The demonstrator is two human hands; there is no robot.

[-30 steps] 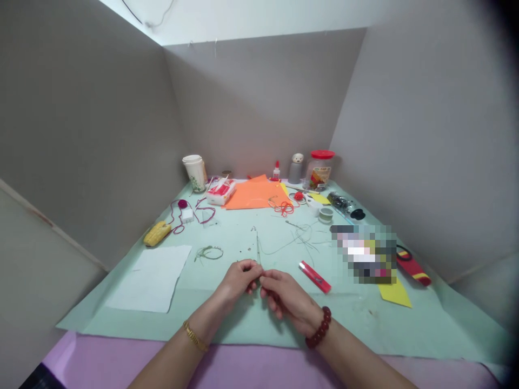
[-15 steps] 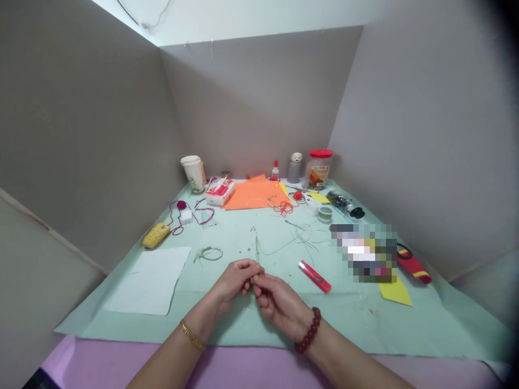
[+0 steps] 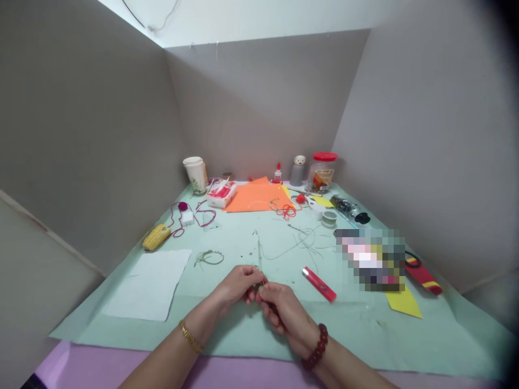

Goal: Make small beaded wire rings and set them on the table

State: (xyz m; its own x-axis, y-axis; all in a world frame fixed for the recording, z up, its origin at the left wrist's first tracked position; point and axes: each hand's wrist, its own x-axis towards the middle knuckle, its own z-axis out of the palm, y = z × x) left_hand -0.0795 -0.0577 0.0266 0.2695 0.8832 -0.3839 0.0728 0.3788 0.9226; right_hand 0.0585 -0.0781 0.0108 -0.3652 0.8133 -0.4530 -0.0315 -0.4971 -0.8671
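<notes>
My left hand (image 3: 238,285), with a gold bracelet at its wrist, is closed with its fingertips in a pinch. Against it my right hand (image 3: 279,305), wearing dark red beads, pinches too. A thin green cord (image 3: 259,251) runs from between the fingertips up along the mat, then trails right into loose strands (image 3: 307,237). The part inside the fingers is mostly hidden. Left of the hands lies a small coil of green braided cord (image 3: 210,257). To the right is a red lighter (image 3: 319,283).
A white sheet (image 3: 148,286) and a yellow corn-shaped object (image 3: 157,237) lie left. Farther back are a tissue pack (image 3: 221,193), orange paper (image 3: 257,195), a thread spool (image 3: 328,218) and a red-lidded jar (image 3: 323,173). Grey panels (image 3: 267,108) enclose the table.
Both hands sit slightly lower in the view, and the right hand has turned a little. The view has shifted slightly. Both hands still pinch the cord.
</notes>
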